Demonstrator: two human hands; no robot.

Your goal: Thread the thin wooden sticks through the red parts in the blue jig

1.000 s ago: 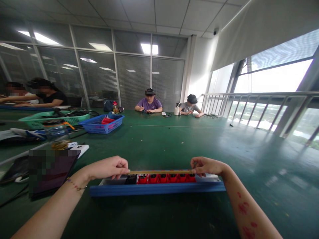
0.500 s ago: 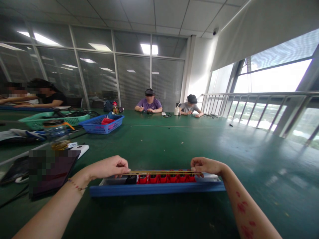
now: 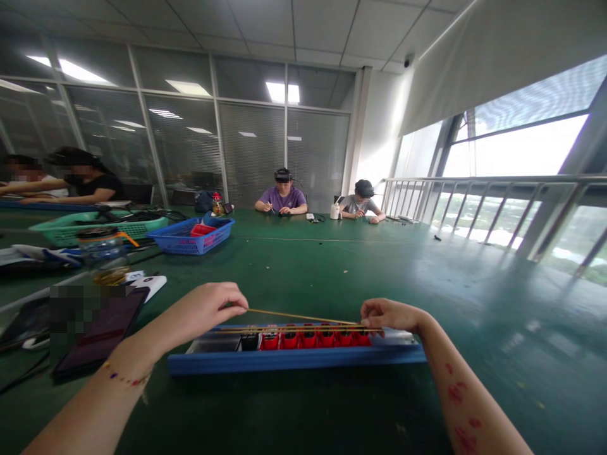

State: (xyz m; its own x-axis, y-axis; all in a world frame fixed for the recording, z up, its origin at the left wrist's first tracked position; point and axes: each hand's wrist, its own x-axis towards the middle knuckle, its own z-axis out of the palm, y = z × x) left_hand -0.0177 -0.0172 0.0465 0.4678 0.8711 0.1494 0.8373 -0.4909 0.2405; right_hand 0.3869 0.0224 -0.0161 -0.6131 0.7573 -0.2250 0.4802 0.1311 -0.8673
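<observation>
My left hand (image 3: 222, 304) pinches the left end of a thin yellowish stick (image 3: 298, 315), which slants down to the right. At its other end my right hand (image 3: 391, 315) is closed in a pinch, low over the right part of a long blue-sided tray (image 3: 294, 362). More thin sticks (image 3: 289, 329) lie lengthwise along the tray beneath the raised one. Inside the tray stand a row of several red pieces (image 3: 308, 340) with dark tops and a black piece (image 3: 249, 342) at their left. The right fingertips partly hide the stick ends.
On the left of the green table (image 3: 303, 272) are a dark tablet (image 3: 104, 335), a glass jar (image 3: 107, 256), a green basket (image 3: 61, 232) with cables and a blue basket (image 3: 190, 240) holding a red container. Several people sit at tables further off.
My left hand has risen, lifting the left end of one stick away from the others. My right hand stays almost in place at the right end.
</observation>
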